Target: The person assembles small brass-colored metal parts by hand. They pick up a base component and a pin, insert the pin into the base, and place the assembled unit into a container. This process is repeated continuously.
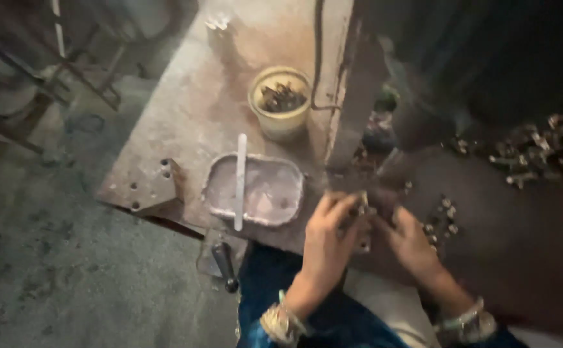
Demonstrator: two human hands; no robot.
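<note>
My left hand [328,240] and my right hand [409,241] meet at the near edge of a dark, worn metal bench [184,116]. Between their fingertips sits a small metal part [362,207]; the picture is blurred, so its shape is unclear. Both hands have fingers curled onto it. Bangles show on both wrists. Several small loose metal pieces [441,218] lie just right of my right hand.
A shallow grey tray [281,193] with a white stick [240,180] across it sits left of my hands. Behind it stands a yellow cup [280,122] of small metal parts. A heap of metal parts [539,151] lies far right. A dark handle [225,264] hangs below the bench edge.
</note>
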